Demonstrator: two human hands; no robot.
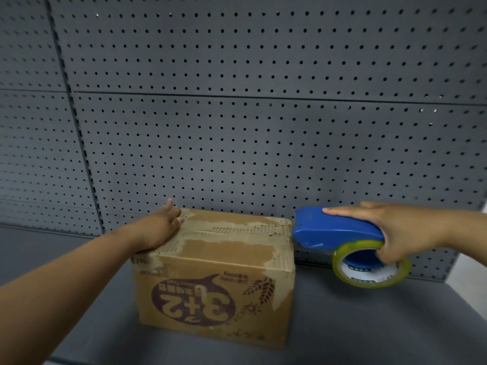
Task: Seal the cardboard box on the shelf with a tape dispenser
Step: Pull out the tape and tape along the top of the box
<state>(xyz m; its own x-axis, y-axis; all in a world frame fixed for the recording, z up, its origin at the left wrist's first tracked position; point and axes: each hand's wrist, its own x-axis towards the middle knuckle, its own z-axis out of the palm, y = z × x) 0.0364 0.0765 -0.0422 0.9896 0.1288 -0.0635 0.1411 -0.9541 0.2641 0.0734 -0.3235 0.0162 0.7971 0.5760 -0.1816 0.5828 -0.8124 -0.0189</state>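
A brown cardboard box [218, 275] stands on the grey shelf [355, 325], its print upside down and its top flaps closed with torn paper along the seam. My left hand [158, 230] lies flat on the box's top left corner, fingers spread, holding nothing. To the right of the box, in the air, my right hand [400, 233] grips a blue tape dispenser [332, 230] with a yellowish roll of clear tape [369, 267]. The dispenser's front end sits just off the box's upper right edge; whether it touches is unclear.
A grey pegboard wall [250, 114] rises directly behind the box. The shelf surface stretches to the left and right of the box, and its right end [469, 259] borders a pale wall.
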